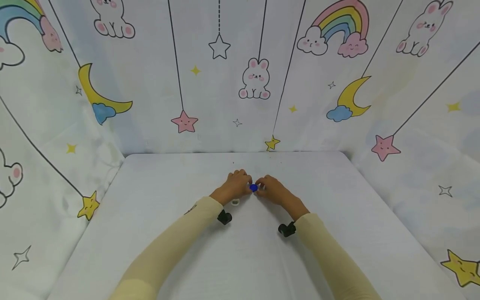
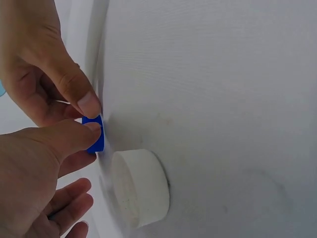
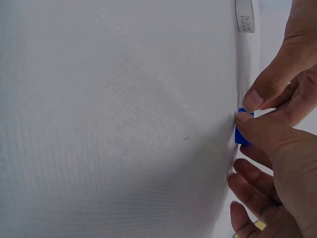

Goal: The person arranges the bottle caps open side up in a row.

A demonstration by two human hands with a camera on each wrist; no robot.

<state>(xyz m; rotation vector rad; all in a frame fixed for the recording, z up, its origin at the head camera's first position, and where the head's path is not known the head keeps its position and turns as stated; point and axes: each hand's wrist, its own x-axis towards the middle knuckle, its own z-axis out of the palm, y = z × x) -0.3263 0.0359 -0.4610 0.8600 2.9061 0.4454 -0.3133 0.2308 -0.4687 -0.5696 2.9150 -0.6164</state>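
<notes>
A small blue piece [image 1: 253, 188] is between my two hands, close over the white table. My left hand [image 1: 237, 185] pinches it from one side, its thumb lying across the blue face in the left wrist view. From the other side my right hand [image 1: 273, 190] pinches the same piece, thumb on its edge in the right wrist view. The fingers cover much of it, so I cannot tell its kind. Just below the left hand stands a short white ring-shaped thing [image 2: 148, 188], hollow on one side. Small dark print shows on its wall [image 3: 245, 22] in the right wrist view.
The table [image 1: 258, 258] has a white cloth cover. Behind it and at both sides hangs a white curtain [image 1: 150, 83] printed with stars, moons, rabbits and rainbows. A black wrist camera [image 1: 225, 217] sits at the left cuff, another black camera [image 1: 287, 229] at the right.
</notes>
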